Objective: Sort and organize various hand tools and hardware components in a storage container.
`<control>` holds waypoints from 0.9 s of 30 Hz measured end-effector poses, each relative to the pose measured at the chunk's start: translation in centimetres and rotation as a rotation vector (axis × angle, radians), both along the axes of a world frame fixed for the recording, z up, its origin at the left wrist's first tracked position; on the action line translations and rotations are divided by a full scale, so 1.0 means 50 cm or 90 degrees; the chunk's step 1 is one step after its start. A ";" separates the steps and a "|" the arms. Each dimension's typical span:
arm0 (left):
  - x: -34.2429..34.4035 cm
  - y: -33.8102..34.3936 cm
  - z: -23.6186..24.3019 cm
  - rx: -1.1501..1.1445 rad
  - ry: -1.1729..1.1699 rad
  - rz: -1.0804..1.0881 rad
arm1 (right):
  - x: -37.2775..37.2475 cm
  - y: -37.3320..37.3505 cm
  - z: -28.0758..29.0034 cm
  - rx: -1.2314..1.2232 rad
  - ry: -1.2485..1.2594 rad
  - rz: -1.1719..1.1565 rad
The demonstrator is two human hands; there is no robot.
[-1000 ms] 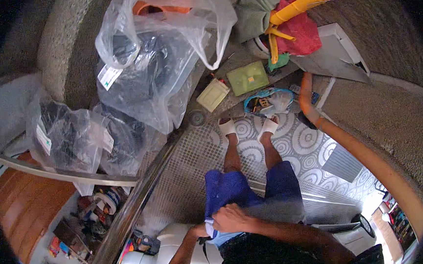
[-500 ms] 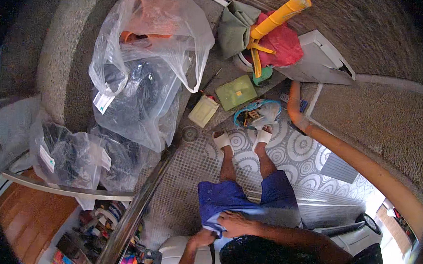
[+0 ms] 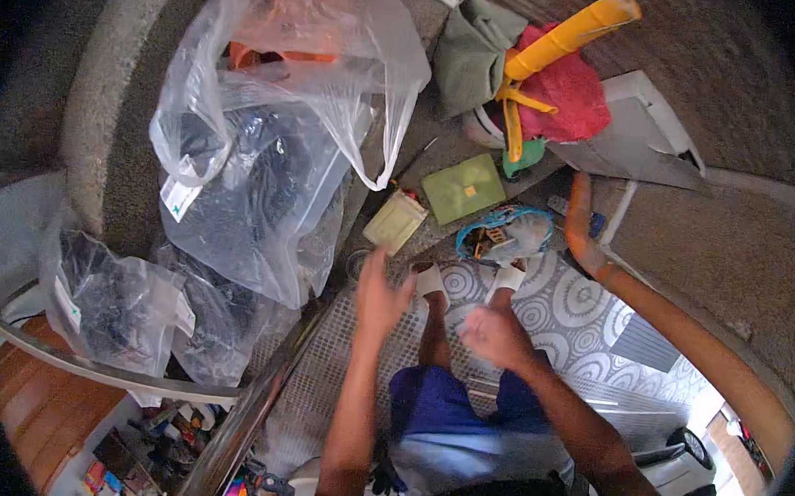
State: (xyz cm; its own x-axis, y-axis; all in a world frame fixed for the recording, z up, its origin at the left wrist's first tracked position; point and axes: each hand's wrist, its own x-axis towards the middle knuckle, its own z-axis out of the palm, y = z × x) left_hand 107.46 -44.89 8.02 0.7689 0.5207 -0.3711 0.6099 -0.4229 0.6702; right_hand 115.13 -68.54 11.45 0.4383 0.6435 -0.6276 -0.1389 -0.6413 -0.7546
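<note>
My left hand (image 3: 380, 297) is raised above the dotted floor, its fingers apart and nothing in it. Its fingertips come near a pale yellow-green box (image 3: 395, 222) in the view, without visible contact. My right hand (image 3: 495, 336) hangs over my legs with its fingers curled and smeared by motion; I cannot make out anything in it. Beyond the hands lie a flat green case (image 3: 463, 190) and a blue-rimmed bag (image 3: 506, 234) with small items inside. A green cloth or pouch (image 3: 523, 157) lies behind them.
Large clear plastic bags (image 3: 253, 201) with dark and orange contents fill the left. A metal rail (image 3: 252, 419) runs beside them. A yellow tube-shaped object (image 3: 569, 37) leans against red cloth (image 3: 569, 99) at the back. An orange-brown pipe (image 3: 679, 309) curves along the right.
Both hands have left the cloth at my waist and moved forward, the left one farther. The view has shifted slightly, so the floor items appear lower and more to the right.
</note>
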 end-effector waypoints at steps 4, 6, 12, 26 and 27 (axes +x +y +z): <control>0.085 0.020 -0.250 0.173 0.198 -0.081 | 0.071 0.030 -0.092 0.014 -0.108 -0.103; 0.105 -0.026 -0.318 0.267 0.261 -0.072 | 0.104 0.016 -0.153 0.006 -0.118 -0.103; 0.076 -0.009 -0.401 0.386 0.332 -0.036 | 0.130 0.064 -0.239 0.031 -0.093 -0.072; 0.020 -0.101 -0.234 0.104 -0.189 0.070 | 0.153 0.155 -0.208 0.093 -0.144 -0.076; 0.003 -0.124 -0.231 0.207 -0.279 0.041 | 0.167 0.152 -0.177 0.131 -0.020 -0.047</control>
State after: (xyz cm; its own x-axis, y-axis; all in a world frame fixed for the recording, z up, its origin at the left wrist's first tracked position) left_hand 107.59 -51.08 -3.55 0.7783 0.6060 0.1645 0.3348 -0.6221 0.7078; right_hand 123.46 -60.93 2.61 0.5063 0.7221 -0.4714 -0.1533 -0.4626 -0.8732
